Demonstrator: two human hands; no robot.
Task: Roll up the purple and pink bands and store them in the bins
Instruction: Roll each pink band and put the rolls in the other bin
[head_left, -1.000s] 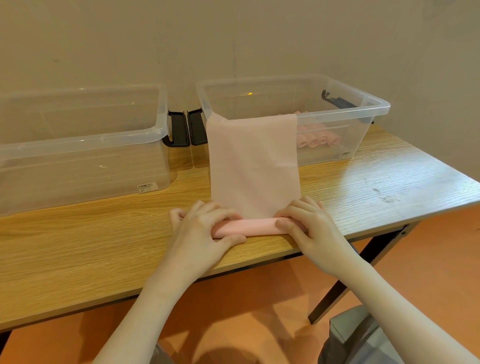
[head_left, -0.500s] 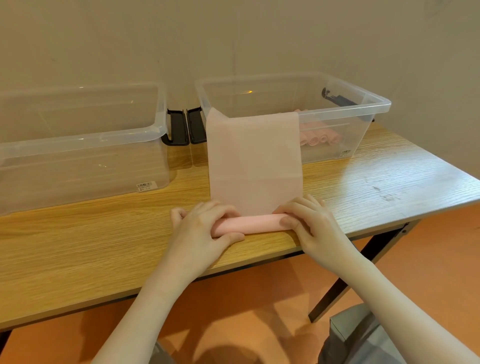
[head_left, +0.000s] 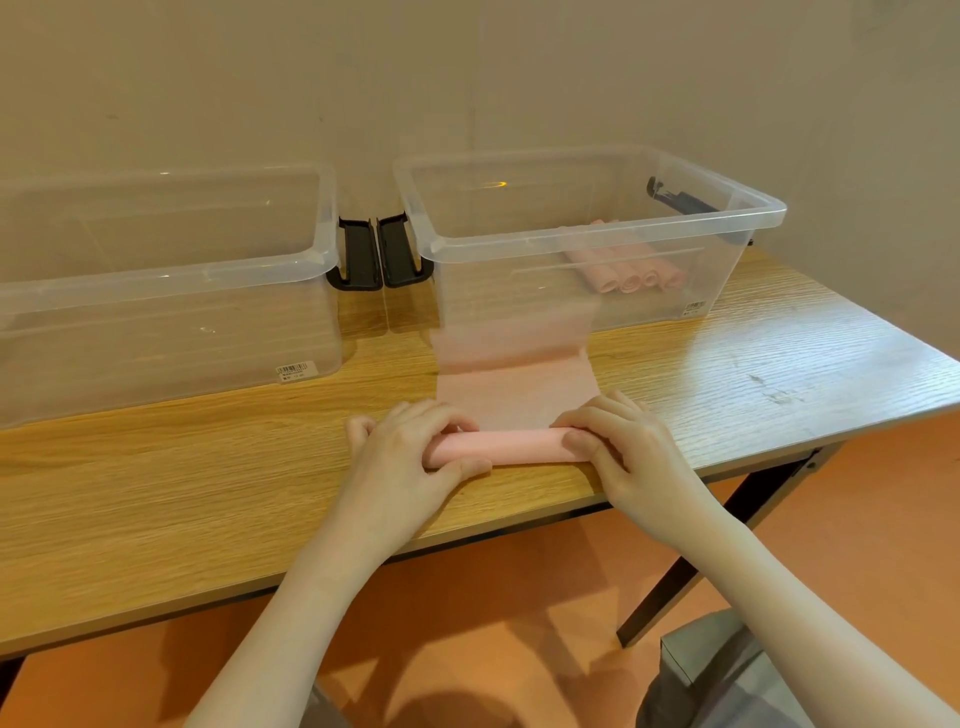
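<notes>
Head view: my left hand (head_left: 410, 457) and right hand (head_left: 618, 447) curl round the pink band (head_left: 506, 446) roll's ends, hiding them; its blurred tail meets the right bin (head_left: 597, 231).

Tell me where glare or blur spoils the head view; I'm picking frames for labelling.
Head view: a small glare streak on the right bin back wall; the pink band smears into motion blur in front of that bin; both hands and the roll are sharp; wide-angle bending curves the table edge.
</notes>
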